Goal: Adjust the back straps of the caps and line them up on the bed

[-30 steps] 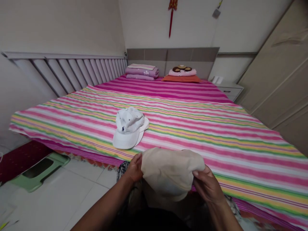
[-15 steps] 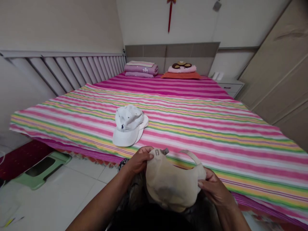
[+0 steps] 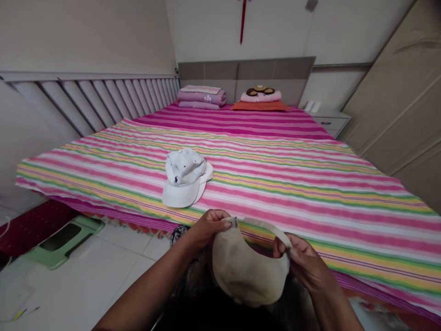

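Note:
A beige baseball cap (image 3: 250,266) is held between both hands over my lap, its back opening and strap (image 3: 267,225) toward the bed. My left hand (image 3: 212,227) pinches the cap's edge beside the metal buckle (image 3: 234,222). On the other side, my right hand (image 3: 301,257) grips the base of the strap with thumb and fingers. Beyond the left hand, a white baseball cap (image 3: 182,177) with a small dark logo lies on the bed, overlapping another pale cap whose brim (image 3: 206,177) sticks out to the right.
A striped sheet (image 3: 310,170) covers the bed. Folded purple bedding (image 3: 201,97) and a pink bundle on an orange cushion (image 3: 258,105) lie by the headboard (image 3: 220,73). A green stool (image 3: 65,243) stands on the tiled floor at left; a white nightstand (image 3: 329,120) stands at back right.
My right hand has shifted from the cap's side up to the strap base. The strap now stretches across toward the buckle, and my left hand has moved closer to the buckle.

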The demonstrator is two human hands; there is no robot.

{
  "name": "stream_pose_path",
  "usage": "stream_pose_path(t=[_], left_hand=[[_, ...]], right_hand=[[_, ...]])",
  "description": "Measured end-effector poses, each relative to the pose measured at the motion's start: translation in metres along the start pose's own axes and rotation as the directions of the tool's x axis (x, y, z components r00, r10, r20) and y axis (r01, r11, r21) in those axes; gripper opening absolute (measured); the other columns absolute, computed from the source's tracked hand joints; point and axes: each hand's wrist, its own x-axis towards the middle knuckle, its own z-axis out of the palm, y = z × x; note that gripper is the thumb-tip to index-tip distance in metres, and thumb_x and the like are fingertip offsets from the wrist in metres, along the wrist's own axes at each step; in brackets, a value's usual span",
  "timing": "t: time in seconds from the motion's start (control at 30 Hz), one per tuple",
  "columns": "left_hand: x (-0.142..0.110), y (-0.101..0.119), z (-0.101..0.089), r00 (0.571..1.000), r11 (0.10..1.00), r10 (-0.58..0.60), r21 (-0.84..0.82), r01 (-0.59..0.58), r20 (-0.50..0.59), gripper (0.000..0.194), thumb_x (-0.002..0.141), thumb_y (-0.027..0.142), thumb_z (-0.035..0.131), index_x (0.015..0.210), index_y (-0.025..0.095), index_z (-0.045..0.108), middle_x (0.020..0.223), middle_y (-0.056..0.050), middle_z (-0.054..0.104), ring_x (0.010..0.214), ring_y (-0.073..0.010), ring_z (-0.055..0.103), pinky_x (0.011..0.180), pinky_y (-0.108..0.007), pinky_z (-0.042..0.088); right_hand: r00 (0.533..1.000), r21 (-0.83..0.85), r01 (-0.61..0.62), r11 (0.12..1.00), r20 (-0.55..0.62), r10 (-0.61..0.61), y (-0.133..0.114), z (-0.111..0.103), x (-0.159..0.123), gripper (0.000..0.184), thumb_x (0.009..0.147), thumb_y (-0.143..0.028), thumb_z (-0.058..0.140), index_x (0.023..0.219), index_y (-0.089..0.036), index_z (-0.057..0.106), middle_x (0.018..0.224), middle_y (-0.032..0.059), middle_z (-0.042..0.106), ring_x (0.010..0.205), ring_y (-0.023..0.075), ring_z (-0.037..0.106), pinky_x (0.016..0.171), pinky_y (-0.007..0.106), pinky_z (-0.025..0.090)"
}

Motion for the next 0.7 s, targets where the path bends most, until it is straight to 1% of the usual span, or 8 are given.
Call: stream_pose_path(t=[0.07,0.13,0.23,0.4,0.5,0.6,0.7], left_hand=[[0.001,0.001,0.004,1.000,1.000,0.002,-0.024,-0.002,0.008,0.024,0.053,0.028,0.076,0.063,0.010,0.062,0.055,-0.001,0.060,0.047,-0.0078,0.050,0.047,-0.019,0.035],[0.003,0.003,0.008,1.000,0.999,0.010,-0.045,-0.009,0.012,0.023,0.053,0.027,0.076,0.062,0.011,0.062,0.054,-0.001,0.059,0.046,-0.0072,0.049,0.047,-0.018,0.035],[0.005,0.006,0.012,1.000,0.998,0.017,-0.060,-0.015,0.022,0.024,0.053,0.026,0.076,0.063,0.011,0.061,0.054,0.000,0.058,0.046,-0.0070,0.050,0.048,-0.018,0.037],[0.008,0.011,0.014,0.997,0.999,0.000,-0.037,0.003,0.076,0.025,0.054,0.028,0.076,0.063,0.009,0.061,0.055,-0.002,0.059,0.047,-0.0079,0.051,0.047,-0.019,0.037],[0.011,0.015,0.016,0.993,1.000,-0.008,0.000,0.008,0.117,0.025,0.056,0.026,0.075,0.070,0.009,0.064,0.059,-0.003,0.061,0.050,-0.0091,0.054,0.049,-0.019,0.039],[0.013,0.017,0.019,0.988,0.999,0.034,-0.012,-0.032,0.152,0.031,0.055,0.021,0.075,0.082,0.012,0.063,0.063,-0.002,0.062,0.051,-0.0088,0.055,0.050,-0.019,0.040],[0.014,0.017,0.023,0.983,0.997,0.073,-0.042,-0.067,0.168,0.027,0.056,0.019,0.075,0.077,0.013,0.060,0.064,-0.001,0.062,0.050,-0.0081,0.055,0.049,-0.018,0.039]], right_hand=[[0.999,0.002,0.040,0.999,0.011,-0.040,-0.003,0.002,0.000,0.029,0.064,-0.046,0.065,0.061,-0.018,0.061,0.057,0.0031,0.057,0.055,0.0149,0.047,0.053,0.026,0.036],[0.998,0.001,0.065,0.998,0.010,-0.065,-0.006,0.003,0.000,0.026,0.067,-0.044,0.064,0.062,-0.019,0.060,0.056,0.0025,0.057,0.054,0.0144,0.046,0.054,0.026,0.035],[0.998,-0.005,0.061,0.998,-0.017,-0.061,-0.009,0.004,-0.001,0.023,0.067,-0.041,0.066,0.069,-0.019,0.062,0.053,0.0014,0.056,0.052,0.0142,0.046,0.052,0.026,0.034],[0.995,-0.064,0.080,0.995,-0.054,-0.083,-0.016,0.010,-0.001,0.025,0.071,-0.043,0.062,0.073,-0.018,0.063,0.046,-0.0004,0.051,0.047,0.0132,0.044,0.049,0.027,0.033],[0.992,-0.067,0.092,0.994,-0.076,-0.097,-0.023,0.017,0.000,0.022,0.070,-0.039,0.063,0.078,-0.019,0.062,0.049,-0.0011,0.052,0.046,0.0128,0.045,0.047,0.026,0.035],[0.988,-0.053,0.109,0.993,-0.104,-0.114,-0.029,0.024,0.001,0.021,0.072,-0.038,0.063,0.082,-0.020,0.062,0.052,-0.0011,0.054,0.044,0.0112,0.045,0.045,0.025,0.035],[0.985,-0.024,0.117,0.993,-0.128,-0.119,-0.032,0.027,0.002,0.023,0.075,-0.041,0.059,0.077,-0.019,0.062,0.050,-0.0017,0.053,0.040,0.0087,0.043,0.040,0.022,0.033]])
